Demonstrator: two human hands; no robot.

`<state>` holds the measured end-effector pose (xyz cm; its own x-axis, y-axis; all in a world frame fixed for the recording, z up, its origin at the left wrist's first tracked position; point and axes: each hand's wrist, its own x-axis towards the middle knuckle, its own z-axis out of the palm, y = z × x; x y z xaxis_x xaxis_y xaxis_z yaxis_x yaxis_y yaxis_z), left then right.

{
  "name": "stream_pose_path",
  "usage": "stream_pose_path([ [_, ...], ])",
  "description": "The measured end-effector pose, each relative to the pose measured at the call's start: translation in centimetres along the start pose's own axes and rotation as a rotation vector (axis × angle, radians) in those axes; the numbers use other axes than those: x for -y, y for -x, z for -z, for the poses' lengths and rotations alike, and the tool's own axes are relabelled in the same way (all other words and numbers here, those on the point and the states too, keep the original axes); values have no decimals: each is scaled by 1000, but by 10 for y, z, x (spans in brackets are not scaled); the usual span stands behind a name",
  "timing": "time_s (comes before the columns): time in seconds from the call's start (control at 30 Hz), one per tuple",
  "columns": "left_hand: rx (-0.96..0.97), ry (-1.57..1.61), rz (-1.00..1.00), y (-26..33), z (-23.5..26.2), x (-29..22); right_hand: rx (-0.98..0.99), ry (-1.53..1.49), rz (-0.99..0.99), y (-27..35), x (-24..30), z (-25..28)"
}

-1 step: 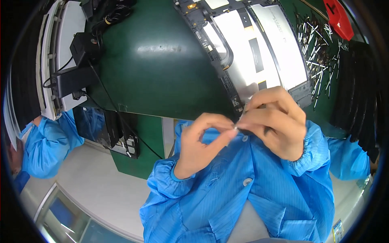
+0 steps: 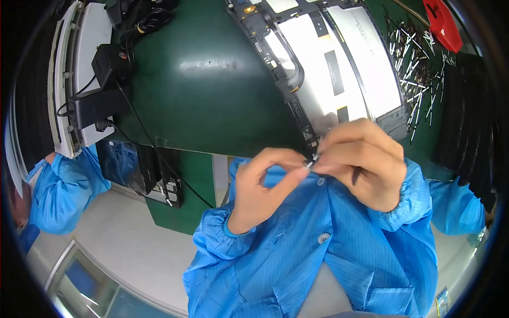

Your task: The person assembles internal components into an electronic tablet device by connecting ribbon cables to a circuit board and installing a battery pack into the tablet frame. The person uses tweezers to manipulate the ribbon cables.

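Note:
Just in front of my chest, my left hand [image 2: 260,188] pinches a small black-and-white strip [image 2: 309,165] between thumb and forefinger. My right hand [image 2: 368,164] is closed at the strip's other side, its fingertips pinched close to those of my left. A white bit shows at the right fingertips; whether it is one piece with the strip I cannot tell. Beyond my right hand lies an opened flat electronic device [image 2: 310,63], with silver panels, a black frame and a dark cable. Its near corner is right by my fingers.
A pile of thin black-and-white strips [image 2: 416,79] lies right of the device, near a red plastic piece [image 2: 443,26]. Black power adapters [image 2: 95,106] with cables sit left on the green table [image 2: 201,106]. Blue sleeves of other people [image 2: 66,196] show at both sides.
My right hand has shifted slightly right, and its fingertips have parted a little from my left ones. More of the strip shows between them. My left hand stays in place.

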<state>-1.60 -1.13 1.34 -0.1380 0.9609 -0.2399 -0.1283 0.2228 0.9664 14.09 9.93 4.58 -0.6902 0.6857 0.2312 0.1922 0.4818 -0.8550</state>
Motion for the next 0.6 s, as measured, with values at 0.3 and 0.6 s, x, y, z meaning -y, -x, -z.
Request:
stream_pose_path([
  [0.3, -57, -205, -317, -19, -7, -16, -1, -140, 41, 2, 4, 17],
  [0.6, -177, -684, -828, -36, -12, -7, -672, 714, 35, -35, -18, 131],
])
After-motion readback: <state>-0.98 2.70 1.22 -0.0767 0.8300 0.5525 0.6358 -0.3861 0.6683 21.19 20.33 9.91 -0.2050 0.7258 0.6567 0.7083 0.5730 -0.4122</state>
